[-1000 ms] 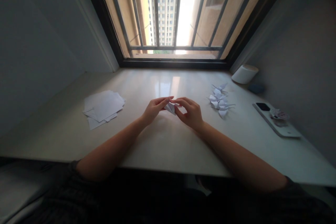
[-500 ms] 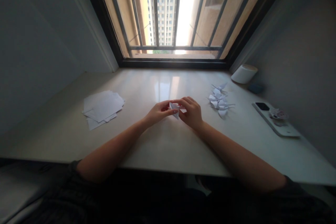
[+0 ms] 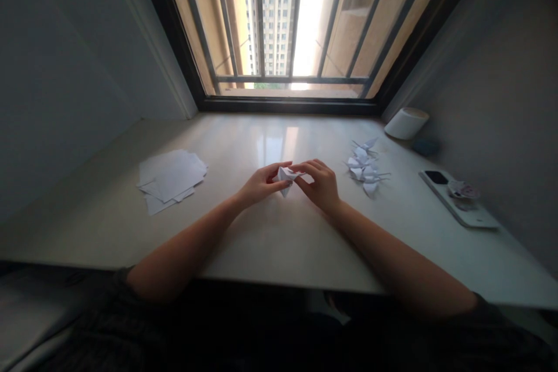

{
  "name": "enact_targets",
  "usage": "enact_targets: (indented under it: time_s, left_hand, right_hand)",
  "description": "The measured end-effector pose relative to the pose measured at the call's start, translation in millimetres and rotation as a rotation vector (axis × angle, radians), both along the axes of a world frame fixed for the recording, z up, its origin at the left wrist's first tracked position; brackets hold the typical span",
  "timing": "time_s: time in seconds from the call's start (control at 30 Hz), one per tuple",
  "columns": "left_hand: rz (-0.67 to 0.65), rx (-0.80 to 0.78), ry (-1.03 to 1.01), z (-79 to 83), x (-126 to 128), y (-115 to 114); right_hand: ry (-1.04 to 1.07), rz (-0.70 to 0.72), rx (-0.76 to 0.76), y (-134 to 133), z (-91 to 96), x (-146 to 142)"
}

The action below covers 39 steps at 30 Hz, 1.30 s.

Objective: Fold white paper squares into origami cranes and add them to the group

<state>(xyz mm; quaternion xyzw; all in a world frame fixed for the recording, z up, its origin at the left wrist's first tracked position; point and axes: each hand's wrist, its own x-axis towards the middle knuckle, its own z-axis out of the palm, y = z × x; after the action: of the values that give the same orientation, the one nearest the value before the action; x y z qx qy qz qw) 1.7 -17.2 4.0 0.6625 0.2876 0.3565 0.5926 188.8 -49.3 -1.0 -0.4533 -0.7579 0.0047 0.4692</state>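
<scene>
A small folded piece of white paper (image 3: 285, 175) is held between both hands above the middle of the table. My left hand (image 3: 260, 185) pinches it from the left, thumb in front and fingers behind. From the right, my right hand (image 3: 321, 183) grips a flap of the same paper between thumb and fingertips. One point of the paper hangs downward, and the fingers hide part of its folds. To the right of my hands lies a cluster of several folded paper cranes (image 3: 365, 170). A loose stack of white paper sheets (image 3: 176, 177) rests at the left.
The pale glossy table (image 3: 270, 244) ends at a front edge near my body. At the right lie a phone (image 3: 475, 216) with a small object on it, a white cylinder (image 3: 407, 123) and a dark item (image 3: 426, 146). A barred window (image 3: 288, 106) stands behind.
The folded paper has turned and its flap is opened toward the right. My right hand's fingers have shifted slightly right with that flap. The cranes and sheets have stayed put.
</scene>
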Motion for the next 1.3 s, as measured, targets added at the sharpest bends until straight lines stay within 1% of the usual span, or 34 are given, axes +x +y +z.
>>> enact_targets:
  time_s: [0.17,0.27,0.37,0.53,0.73,0.83,0.9,1.03,1.17,1.3]
  left_hand:
    - [0.037,-0.024,-0.032,4.7,-6.5,4.6]
    - [0.023,-0.026,-0.049,8.3,-6.9,3.7]
    - [0.001,-0.027,-0.05,10.5,-6.4,2.1]
    - [0.012,0.013,-0.028,9.8,-6.3,2.2]
    - [0.003,-0.028,-0.043,4.8,-4.6,2.4]
    - [0.031,-0.047,-0.085,4.4,-4.0,2.0]
    - [0.091,-0.01,-0.071,4.9,-4.9,2.0]
    - [0.211,0.169,0.057,5.9,-8.2,1.5]
    - [0.225,0.282,0.156,6.0,-8.2,-0.9]
    - [0.216,0.317,0.177,5.9,-5.5,-2.8]
  right_hand:
    - [0.1,0.057,-0.026,1.3,1.2,2.4]
    - [0.13,0.059,-0.023,0.3,0.3,2.2]
    - [0.156,0.034,-0.027,-0.4,-0.9,1.9]
    - [0.215,-0.023,-0.041,-1.0,-2.1,2.0]
    - [0.296,-0.121,-0.056,-2.2,-3.0,3.0]
    - [0.298,-0.124,-0.069,-2.1,-2.1,2.5]
    - [0.253,-0.072,-0.071,-1.3,-1.3,1.3]
    - [0.163,0.078,-0.058,0.7,-1.4,-1.9]
    - [0.131,0.104,-0.053,1.0,-2.6,-3.9]
    - [0.117,0.11,-0.029,0.4,-2.2,-4.4]
